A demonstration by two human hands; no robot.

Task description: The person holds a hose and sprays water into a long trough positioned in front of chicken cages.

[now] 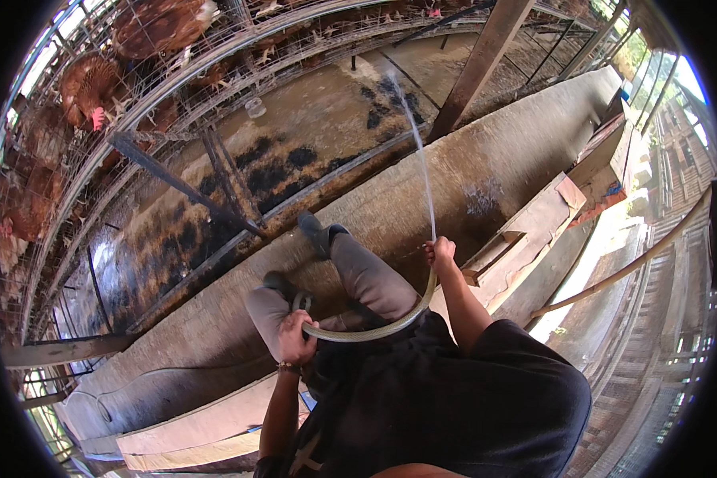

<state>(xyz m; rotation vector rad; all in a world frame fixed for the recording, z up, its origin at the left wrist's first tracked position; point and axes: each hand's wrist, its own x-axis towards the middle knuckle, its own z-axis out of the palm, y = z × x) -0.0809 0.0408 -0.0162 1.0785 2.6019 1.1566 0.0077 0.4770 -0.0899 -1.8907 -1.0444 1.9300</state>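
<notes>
My right hand (441, 252) grips a braided hose (382, 332) close to its outlet. A jet of water (421, 155) leaves it and lands on the wet, dark-stained ground (310, 143) below the cages. My left hand (297, 337) is closed around another stretch of the same hose, beside my left knee. Between the two hands the hose bends in a curve across my lap. My boots rest on a concrete walkway (358, 209).
Wire cages (125, 128) with brown hens (89, 86) run along the upper left. A wooden post (481, 66) stands by the walkway edge, and a metal brace (185, 188) slants under the cages. Wooden troughs (532, 233) line the right side. More hose (173, 371) lies at lower left.
</notes>
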